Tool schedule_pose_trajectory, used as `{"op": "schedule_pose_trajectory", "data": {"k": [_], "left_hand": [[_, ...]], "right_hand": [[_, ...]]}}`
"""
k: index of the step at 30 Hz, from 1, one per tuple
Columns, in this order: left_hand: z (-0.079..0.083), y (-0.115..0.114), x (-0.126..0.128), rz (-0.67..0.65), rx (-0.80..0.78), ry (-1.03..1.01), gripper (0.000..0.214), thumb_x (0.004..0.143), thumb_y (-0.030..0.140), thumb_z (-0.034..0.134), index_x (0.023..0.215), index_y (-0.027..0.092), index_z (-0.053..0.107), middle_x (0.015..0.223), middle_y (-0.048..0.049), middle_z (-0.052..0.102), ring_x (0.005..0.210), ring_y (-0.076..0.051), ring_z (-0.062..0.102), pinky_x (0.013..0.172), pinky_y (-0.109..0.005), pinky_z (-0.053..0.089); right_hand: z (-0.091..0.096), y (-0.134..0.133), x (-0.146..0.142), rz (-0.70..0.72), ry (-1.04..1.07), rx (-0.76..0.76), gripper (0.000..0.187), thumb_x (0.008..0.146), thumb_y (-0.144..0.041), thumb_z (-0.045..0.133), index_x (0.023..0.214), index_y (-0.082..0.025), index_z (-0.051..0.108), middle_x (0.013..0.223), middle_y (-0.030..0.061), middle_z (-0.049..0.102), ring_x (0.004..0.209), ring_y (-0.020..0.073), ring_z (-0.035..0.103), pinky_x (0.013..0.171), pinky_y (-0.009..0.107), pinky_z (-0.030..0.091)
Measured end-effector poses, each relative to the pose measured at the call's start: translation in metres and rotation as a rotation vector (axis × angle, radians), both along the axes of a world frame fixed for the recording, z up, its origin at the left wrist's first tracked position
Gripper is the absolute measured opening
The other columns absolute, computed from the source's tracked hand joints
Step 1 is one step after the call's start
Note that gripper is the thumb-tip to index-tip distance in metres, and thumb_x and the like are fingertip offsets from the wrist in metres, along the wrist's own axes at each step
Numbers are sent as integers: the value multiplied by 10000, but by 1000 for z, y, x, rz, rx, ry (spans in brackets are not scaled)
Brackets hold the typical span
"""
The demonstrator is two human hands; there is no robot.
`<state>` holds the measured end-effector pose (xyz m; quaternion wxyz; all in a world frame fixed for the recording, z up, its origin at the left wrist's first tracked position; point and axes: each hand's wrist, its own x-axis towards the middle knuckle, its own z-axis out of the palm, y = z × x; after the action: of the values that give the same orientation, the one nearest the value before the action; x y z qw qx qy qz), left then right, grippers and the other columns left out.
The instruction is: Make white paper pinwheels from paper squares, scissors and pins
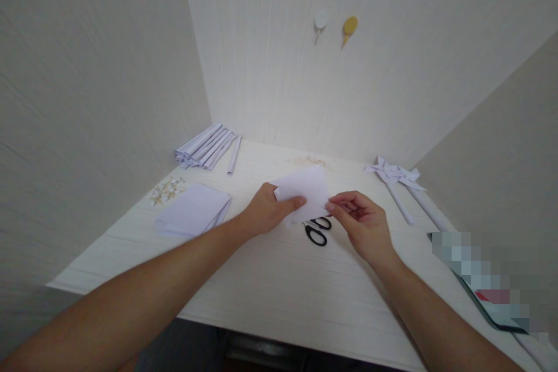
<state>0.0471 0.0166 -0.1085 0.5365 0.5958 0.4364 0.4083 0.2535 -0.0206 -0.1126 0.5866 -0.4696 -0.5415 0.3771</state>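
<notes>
A small folded piece of white paper (307,183) is held up over the middle of the table. My left hand (271,209) grips its left side, thumb lying across the front and the other fingers hidden behind. At the paper's lower right corner, my right hand (360,221) pinches the edge between thumb and fingertips. Scissors (316,235) with black handles lie on the table just below; the sheet hides their blades. Left of my left hand rests a stack of white paper (196,209).
Rolled paper tubes (207,148) are piled at the back left, near small white-tipped sticks (168,190). Paper pinwheel-like shapes on tubes (394,177) lie at the right, behind a blurred flat object (479,285). Walls enclose the table (270,290); two hooks (350,25) hang on the back one.
</notes>
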Motion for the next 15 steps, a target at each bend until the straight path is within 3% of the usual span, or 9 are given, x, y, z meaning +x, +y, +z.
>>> {"op": "schedule_pose_trajectory", "data": {"k": [15], "left_hand": [[-5, 3, 0, -3, 9, -15, 323, 732, 371, 800, 912, 107, 755, 916, -127, 785, 736, -218, 694, 663, -311, 531]], "right_hand": [[-2, 1, 2, 22, 12, 14, 236, 691, -344, 888, 810, -214, 731, 703, 13, 721, 645, 141, 659, 620, 270, 546]]}}
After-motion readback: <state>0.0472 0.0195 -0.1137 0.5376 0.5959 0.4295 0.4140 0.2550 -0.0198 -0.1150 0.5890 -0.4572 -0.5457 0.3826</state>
